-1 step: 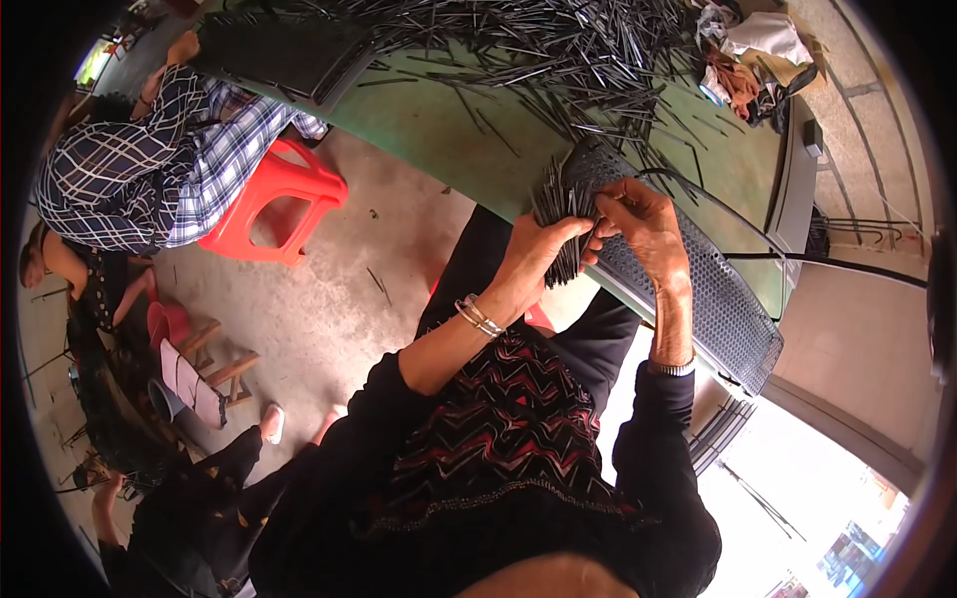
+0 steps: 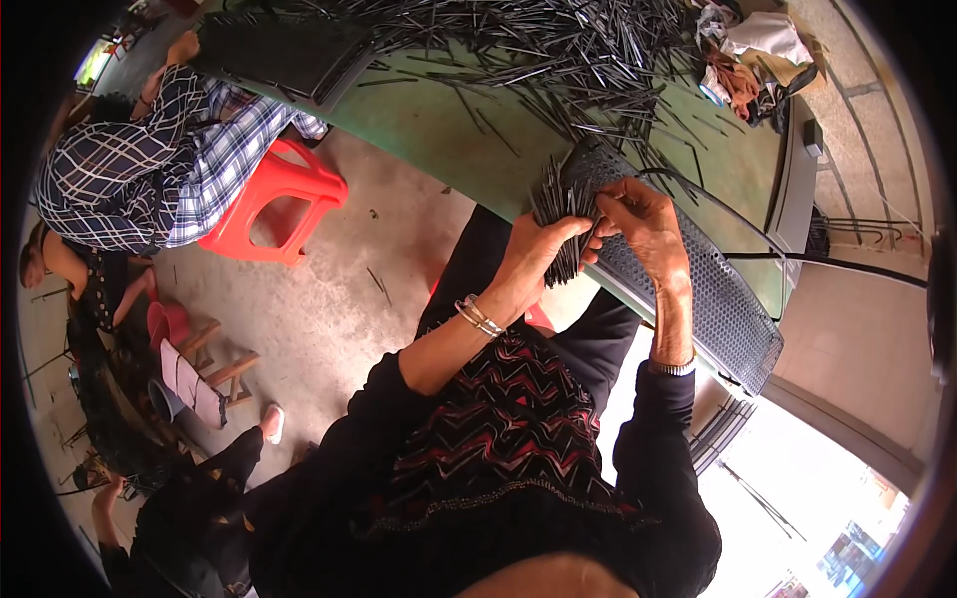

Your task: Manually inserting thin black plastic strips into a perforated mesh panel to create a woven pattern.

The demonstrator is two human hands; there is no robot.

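Observation:
My left hand (image 2: 538, 244) is wrapped round a bundle of thin black strips (image 2: 560, 204), which stands nearly upright above my lap at the table's edge. Close against the bundle's right side, my right hand (image 2: 643, 224) has its thumb and fingers pinched together. What sits between those fingertips is too small to make out. Beneath my right hand, a long black perforated tray (image 2: 698, 284) lies slanted along the table edge. A large loose pile of similar black strips (image 2: 558, 50) spreads over the far part of the green table (image 2: 439, 125).
A black cable (image 2: 758, 239) crosses the table on the right. Crumpled cloth and bags (image 2: 753, 60) lie at the far right corner. A black panel (image 2: 289, 55) rests at far left. One person sits on a red stool (image 2: 324, 184); another person (image 2: 189, 518) is at lower left.
My hands and the bundle have stayed in place. At lower left, a bare foot beside the white shoe has drawn out of sight.

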